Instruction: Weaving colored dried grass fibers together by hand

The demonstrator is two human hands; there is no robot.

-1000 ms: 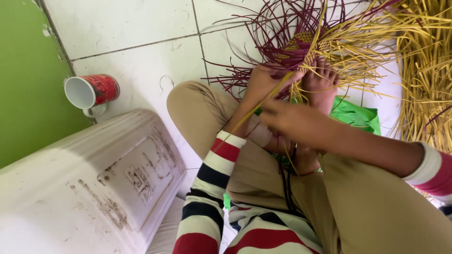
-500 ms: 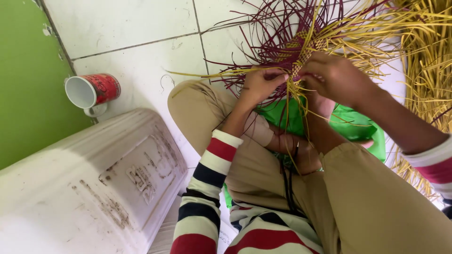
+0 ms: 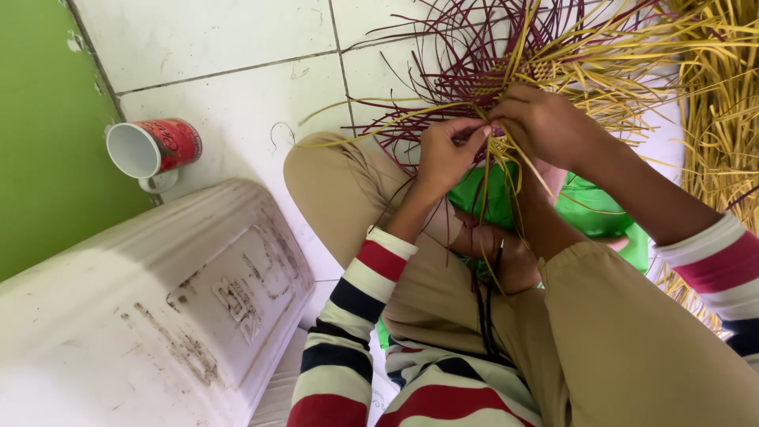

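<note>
Pinching a yellow strip [image 3: 379, 126] against the half-woven mat [image 3: 506, 75], the left hand [image 3: 443, 154] and right hand [image 3: 545, 122] stay clamped — keeping the weave tight — right of the mug [image 3: 154, 148]

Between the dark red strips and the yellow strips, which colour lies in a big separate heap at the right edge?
The yellow strips; the dark red strips only fan out from the weaving.

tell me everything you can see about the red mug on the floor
The red mug lies tipped on its side on the white tiled floor, its open mouth facing the green wall. The outside is red with pale markings, the inside white and apparently empty. Its white handle rests against the floor. Neither hand touches it; it sits beside the worn white container.
</note>
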